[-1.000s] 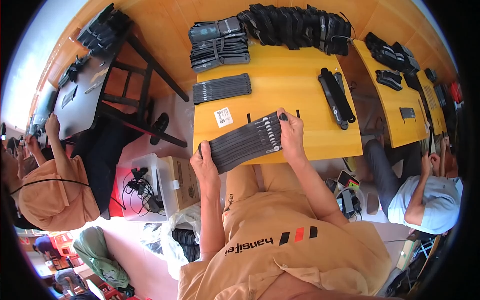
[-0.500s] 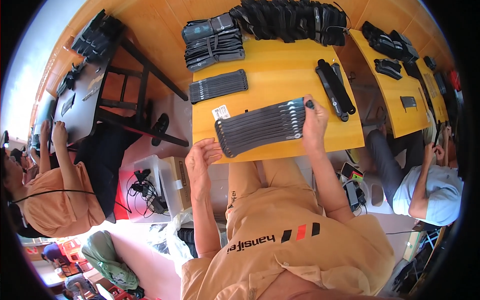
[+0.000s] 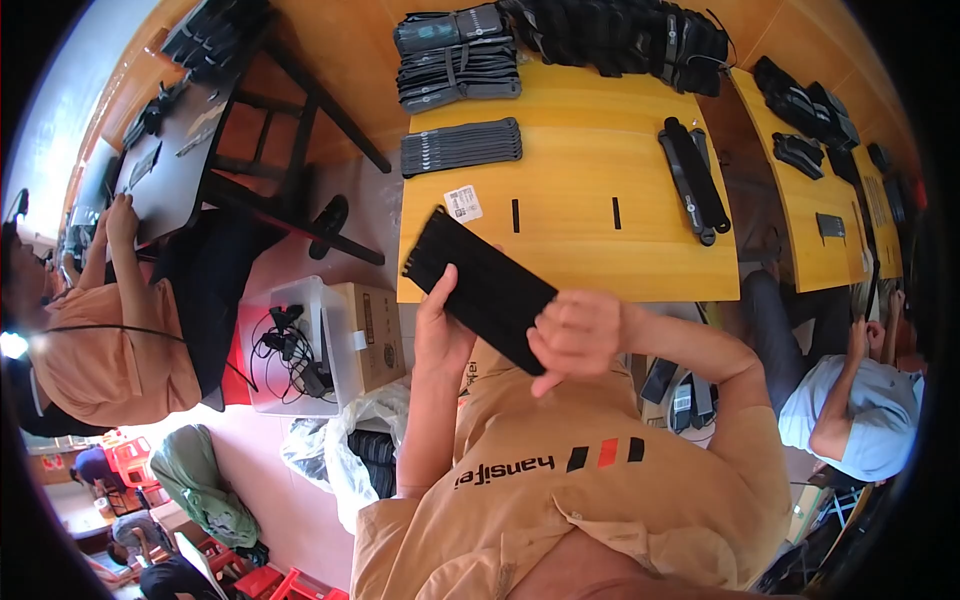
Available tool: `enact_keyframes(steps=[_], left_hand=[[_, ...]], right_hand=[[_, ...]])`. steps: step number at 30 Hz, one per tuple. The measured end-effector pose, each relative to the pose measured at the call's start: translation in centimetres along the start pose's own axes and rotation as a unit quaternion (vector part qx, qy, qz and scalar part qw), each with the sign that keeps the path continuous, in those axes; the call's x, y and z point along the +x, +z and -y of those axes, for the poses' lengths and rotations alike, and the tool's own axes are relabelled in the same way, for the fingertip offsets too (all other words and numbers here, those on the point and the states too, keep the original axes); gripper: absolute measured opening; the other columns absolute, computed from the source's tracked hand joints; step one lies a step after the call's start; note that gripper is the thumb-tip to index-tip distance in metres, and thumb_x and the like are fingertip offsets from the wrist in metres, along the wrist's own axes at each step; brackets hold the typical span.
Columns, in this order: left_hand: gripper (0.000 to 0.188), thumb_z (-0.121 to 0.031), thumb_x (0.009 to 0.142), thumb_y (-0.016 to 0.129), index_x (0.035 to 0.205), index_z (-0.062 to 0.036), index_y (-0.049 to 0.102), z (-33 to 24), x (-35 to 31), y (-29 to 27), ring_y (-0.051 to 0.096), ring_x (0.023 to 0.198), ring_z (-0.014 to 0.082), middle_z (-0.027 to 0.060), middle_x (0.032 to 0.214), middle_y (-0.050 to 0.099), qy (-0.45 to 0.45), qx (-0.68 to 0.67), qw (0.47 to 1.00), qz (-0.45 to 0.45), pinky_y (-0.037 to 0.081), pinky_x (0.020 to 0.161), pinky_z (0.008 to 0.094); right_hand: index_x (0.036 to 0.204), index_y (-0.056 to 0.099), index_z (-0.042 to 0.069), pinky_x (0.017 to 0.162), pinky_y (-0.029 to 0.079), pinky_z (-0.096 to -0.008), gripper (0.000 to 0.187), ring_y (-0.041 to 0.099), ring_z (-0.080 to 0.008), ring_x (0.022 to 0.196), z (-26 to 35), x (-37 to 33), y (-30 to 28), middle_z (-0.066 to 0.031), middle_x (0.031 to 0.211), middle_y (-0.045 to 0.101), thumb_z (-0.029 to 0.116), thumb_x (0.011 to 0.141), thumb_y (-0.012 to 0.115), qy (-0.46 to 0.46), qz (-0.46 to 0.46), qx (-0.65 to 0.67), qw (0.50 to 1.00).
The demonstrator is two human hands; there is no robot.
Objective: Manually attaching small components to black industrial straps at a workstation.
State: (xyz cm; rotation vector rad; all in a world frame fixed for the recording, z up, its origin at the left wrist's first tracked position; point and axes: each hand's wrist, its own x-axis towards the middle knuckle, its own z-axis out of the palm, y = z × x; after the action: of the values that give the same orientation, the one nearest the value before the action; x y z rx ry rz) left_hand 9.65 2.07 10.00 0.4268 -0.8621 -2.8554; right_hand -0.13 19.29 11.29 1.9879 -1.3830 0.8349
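Note:
A flat bundle of black straps (image 3: 475, 285) is tilted in front of my body, near the table's front edge, its plain dark face showing. My left hand (image 3: 443, 325) grips its lower left side, thumb on top and the other fingers mostly hidden beneath. At the bundle's right end, my right hand (image 3: 580, 335) has its fingers bent over the edge. On the table lie a similar fanned row of grey straps (image 3: 462, 147), a small white label (image 3: 463, 204) and two short black strips (image 3: 516, 216).
Tall stacks of folded straps (image 3: 458, 75) and a dark bundled row (image 3: 615, 38) line the yellow table's (image 3: 580, 270) far edge. Loose straps (image 3: 692, 180) lie at right. A clear bin of cables (image 3: 300, 350) and a plastic bag (image 3: 365, 450) stand left. Co-workers sit on both sides.
The strap bundle was turned over from its grey printed face to its dark face, tilted and brought closer to my body. My right hand moved down from its upper right corner. My left hand now grips it.

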Motion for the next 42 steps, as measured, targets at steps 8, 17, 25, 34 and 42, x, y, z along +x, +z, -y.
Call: enact_keyframes(steps=[8, 17, 25, 34, 42], left_hand=[[0.037, -0.016, 0.090, 0.055, 0.124, -0.0061, 0.044, 1.5, 2.5, -2.4, 0.056, 0.103, 0.0172, 0.0048, 0.118, 0.054, 0.146, 0.011, 0.978, -0.150, 0.049, 0.087, 0.0331], [0.023, -0.018, 0.089, 0.054, 0.108, -0.0054, 0.057, -3.1, 7.2, -7.1, 0.060, 0.088, 0.0125, 0.0031, 0.100, 0.063, 0.161, 0.118, 0.971, -0.132, 0.048, 0.077, 0.0271], [0.017, -0.007, 0.080, 0.066, 0.095, 0.0000, 0.062, -8.4, 16.9, -10.5, 0.050, 0.055, 0.0050, -0.0009, 0.073, 0.059, 0.142, 0.334, 0.905, -0.220, 0.038, 0.050, 0.0167], [0.023, -0.014, 0.074, 0.070, 0.087, 0.0039, 0.065, -7.7, 21.4, -12.1, 0.053, 0.055, 0.0131, 0.0037, 0.062, 0.056, 0.181, 0.553, 0.757, -0.297, 0.043, 0.053, 0.0279], [0.044, -0.025, 0.074, 0.070, 0.110, -0.0031, 0.057, -6.6, 21.0, -12.4, 0.055, 0.086, 0.0295, 0.0140, 0.094, 0.054, 0.157, 0.666, 0.626, -0.375, 0.043, 0.079, 0.0374]], right_hand=[[0.108, 0.056, 0.000, 0.063, 0.048, -0.0279, 0.037, 0.057, -0.0146, 0.071, -1.6, -3.1, 2.7, -0.0103, 0.098, 0.057, 0.025, 0.083, 0.065, 0.644, -0.118, 0.315, 0.687], [0.100, 0.057, -0.004, 0.042, 0.039, -0.0202, 0.022, 0.046, -0.0063, 0.044, -7.6, -5.2, 4.9, -0.0009, 0.063, 0.051, 0.014, 0.087, 0.060, 0.692, -0.108, 0.361, 0.616], [0.098, 0.059, 0.001, 0.054, 0.044, -0.0310, 0.023, 0.057, -0.0152, 0.060, -19.0, -6.0, 11.5, -0.0071, 0.069, 0.056, 0.008, 0.077, 0.066, 0.639, -0.115, 0.173, 0.741], [0.100, 0.060, 0.004, 0.070, 0.046, -0.0380, 0.026, 0.058, -0.0302, 0.079, -22.3, -5.5, 13.0, -0.0148, 0.084, 0.059, 0.014, 0.077, 0.066, 0.670, -0.021, 0.058, 0.740], [0.107, 0.054, 0.006, 0.076, 0.046, -0.0449, 0.025, 0.054, -0.0360, 0.094, -20.6, -6.0, 14.2, -0.0151, 0.103, 0.047, 0.019, 0.085, 0.057, 0.634, 0.045, -0.041, 0.771]])
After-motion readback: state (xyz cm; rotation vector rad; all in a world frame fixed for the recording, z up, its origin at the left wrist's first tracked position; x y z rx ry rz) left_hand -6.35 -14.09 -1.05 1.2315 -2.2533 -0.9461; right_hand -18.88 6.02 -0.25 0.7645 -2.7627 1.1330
